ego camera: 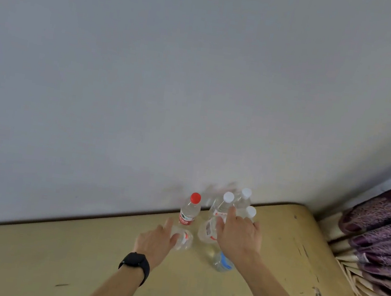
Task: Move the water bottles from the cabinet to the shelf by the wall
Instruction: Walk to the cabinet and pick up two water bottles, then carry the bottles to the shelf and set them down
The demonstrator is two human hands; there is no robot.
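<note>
L hand (157, 238) wraps a clear bottle (183, 239) just in front of red-cap bottle (190, 210), on shelf (51, 253). R hand (237, 239) rests on white-cap bottle (211, 224) just right of it; can't tell if gripping. Prob. light, thin, slick plastic: take mid-body, w/o squeezing.

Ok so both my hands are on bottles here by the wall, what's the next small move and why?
Probably loosen the left hand from its clear bottle and the right hand from the white-capped bottle. Both seem to stand on the yellow surface against the wall, beside the red-capped bottle, so they look delivered.
</note>
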